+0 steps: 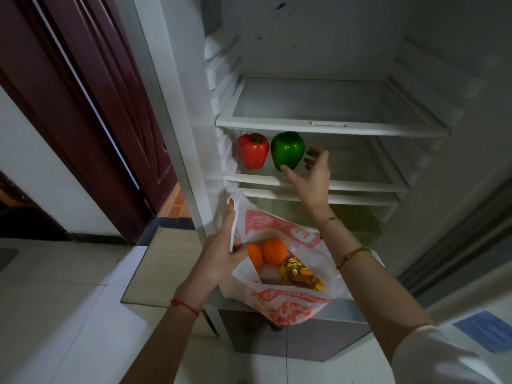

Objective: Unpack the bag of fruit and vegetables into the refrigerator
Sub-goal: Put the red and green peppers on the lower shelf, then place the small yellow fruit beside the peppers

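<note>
White plastic printed in red makes up the bag (279, 273), which hangs just below the middle shelf (318, 184) of the open refrigerator (318, 51), close enough that each item has only a short lift upward. The left hand (221, 253) has its fingers closed on the bag's near handle and rim, pulling the mouth wide, probably so the contents stay visible and reachable. Inside the bag, below that shelf, lie two oranges (273, 250) side by side and a pack in yellow wrappers (300, 273) just beside them. On the middle shelf, toward its left end, a red pepper (252, 151) and a green pepper (288, 151) stand upright next to each other, tucked to one side so room remains. The right hand (313, 176) is at the shelf's front edge, fingers spread and empty, its thumb tip touching or nearly touching the green pepper; I judge that pepper is just placed, and the oranges come next.
</note>
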A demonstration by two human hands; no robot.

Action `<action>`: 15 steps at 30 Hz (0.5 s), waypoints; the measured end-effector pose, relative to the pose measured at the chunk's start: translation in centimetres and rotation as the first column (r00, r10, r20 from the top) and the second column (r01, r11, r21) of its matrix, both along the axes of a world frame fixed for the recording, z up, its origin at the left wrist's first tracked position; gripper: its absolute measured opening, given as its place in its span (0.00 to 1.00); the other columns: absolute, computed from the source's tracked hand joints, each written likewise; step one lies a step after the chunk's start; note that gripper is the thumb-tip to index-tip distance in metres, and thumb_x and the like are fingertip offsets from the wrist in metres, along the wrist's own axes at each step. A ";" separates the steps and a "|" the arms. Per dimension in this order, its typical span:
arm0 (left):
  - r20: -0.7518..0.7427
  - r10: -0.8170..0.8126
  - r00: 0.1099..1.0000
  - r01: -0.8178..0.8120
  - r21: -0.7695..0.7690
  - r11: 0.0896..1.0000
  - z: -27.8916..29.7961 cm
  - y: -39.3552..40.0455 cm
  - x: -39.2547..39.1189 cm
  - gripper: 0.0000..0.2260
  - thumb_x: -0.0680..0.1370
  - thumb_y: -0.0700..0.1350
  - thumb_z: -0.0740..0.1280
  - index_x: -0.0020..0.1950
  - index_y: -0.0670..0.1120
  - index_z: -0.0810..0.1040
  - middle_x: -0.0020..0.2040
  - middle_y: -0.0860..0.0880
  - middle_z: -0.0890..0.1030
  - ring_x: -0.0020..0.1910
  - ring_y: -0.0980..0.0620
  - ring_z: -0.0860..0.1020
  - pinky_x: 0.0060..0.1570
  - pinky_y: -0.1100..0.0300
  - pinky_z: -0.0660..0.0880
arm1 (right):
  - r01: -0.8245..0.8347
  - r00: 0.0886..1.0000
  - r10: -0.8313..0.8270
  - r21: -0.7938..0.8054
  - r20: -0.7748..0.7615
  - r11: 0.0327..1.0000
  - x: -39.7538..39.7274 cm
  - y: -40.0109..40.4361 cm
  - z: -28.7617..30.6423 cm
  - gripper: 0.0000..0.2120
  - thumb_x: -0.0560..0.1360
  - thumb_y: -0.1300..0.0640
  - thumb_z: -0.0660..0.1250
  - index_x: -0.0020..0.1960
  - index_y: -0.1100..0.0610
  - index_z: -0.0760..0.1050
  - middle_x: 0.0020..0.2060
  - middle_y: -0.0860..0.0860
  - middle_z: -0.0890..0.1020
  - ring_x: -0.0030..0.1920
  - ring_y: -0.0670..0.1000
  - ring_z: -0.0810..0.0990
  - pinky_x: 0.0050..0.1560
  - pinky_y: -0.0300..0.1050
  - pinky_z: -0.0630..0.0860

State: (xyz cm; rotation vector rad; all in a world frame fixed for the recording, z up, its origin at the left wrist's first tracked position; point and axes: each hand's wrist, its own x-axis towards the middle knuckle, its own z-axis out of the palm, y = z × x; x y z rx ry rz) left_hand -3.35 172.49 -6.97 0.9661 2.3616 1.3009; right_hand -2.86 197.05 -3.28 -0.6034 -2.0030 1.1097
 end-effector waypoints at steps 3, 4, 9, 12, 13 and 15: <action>0.003 -0.016 1.000 0.016 0.007 1.000 0.0 -0.3 0.4 0.46 0.78 0.41 0.68 0.77 0.64 0.36 0.34 0.52 0.76 0.36 0.54 0.80 0.39 0.63 0.77 | 0.073 0.994 -0.059 0.165 -0.086 0.984 2.7 -0.7 -1.0 0.20 0.72 0.51 0.74 0.56 0.58 0.69 0.49 0.52 0.76 0.48 0.48 0.76 0.48 0.40 0.76; 0.001 -0.020 1.000 0.020 0.005 1.000 0.0 -0.4 0.6 0.45 0.78 0.41 0.68 0.78 0.64 0.36 0.33 0.53 0.76 0.35 0.56 0.80 0.38 0.65 0.76 | 0.049 0.995 -0.025 0.249 -0.100 0.967 3.8 -1.0 -1.6 0.14 0.74 0.52 0.72 0.51 0.58 0.70 0.45 0.52 0.76 0.43 0.48 0.76 0.43 0.40 0.76; -0.039 -0.016 0.999 0.014 -0.043 0.999 -0.1 -1.2 1.3 0.47 0.77 0.42 0.68 0.76 0.68 0.35 0.33 0.46 0.74 0.33 0.53 0.78 0.36 0.59 0.75 | -0.255 0.965 0.188 0.508 0.180 0.823 7.9 -2.9 -6.7 0.12 0.77 0.51 0.66 0.39 0.56 0.77 0.31 0.48 0.79 0.28 0.45 0.75 0.29 0.40 0.75; -0.048 0.001 0.999 -0.006 -0.102 0.995 0.1 -1.7 2.1 0.46 0.77 0.42 0.68 0.76 0.67 0.35 0.36 0.41 0.76 0.35 0.49 0.79 0.39 0.51 0.77 | -0.471 0.819 0.228 0.389 0.527 0.792 8.8 -3.9 -9.4 0.15 0.77 0.43 0.62 0.49 0.54 0.80 0.39 0.48 0.82 0.36 0.46 0.80 0.34 0.37 0.74; -0.048 0.007 0.999 -0.013 -0.117 0.993 0.2 -1.8 2.3 0.46 0.77 0.42 0.67 0.76 0.66 0.35 0.36 0.41 0.76 0.35 0.48 0.79 0.39 0.51 0.77 | -0.538 0.738 0.261 0.309 0.623 0.784 8.9 -4.2 -10.0 0.15 0.76 0.43 0.64 0.52 0.54 0.79 0.43 0.47 0.82 0.41 0.47 0.81 0.37 0.36 0.72; -0.044 0.011 0.999 -0.017 -0.126 0.992 0.0 -1.9 2.8 0.46 0.77 0.42 0.67 0.77 0.66 0.36 0.35 0.42 0.77 0.34 0.49 0.79 0.37 0.54 0.77 | -0.598 0.606 0.359 0.109 0.710 0.794 8.9 -4.8 -11.2 0.17 0.75 0.43 0.68 0.56 0.54 0.76 0.48 0.47 0.78 0.47 0.47 0.77 0.43 0.35 0.70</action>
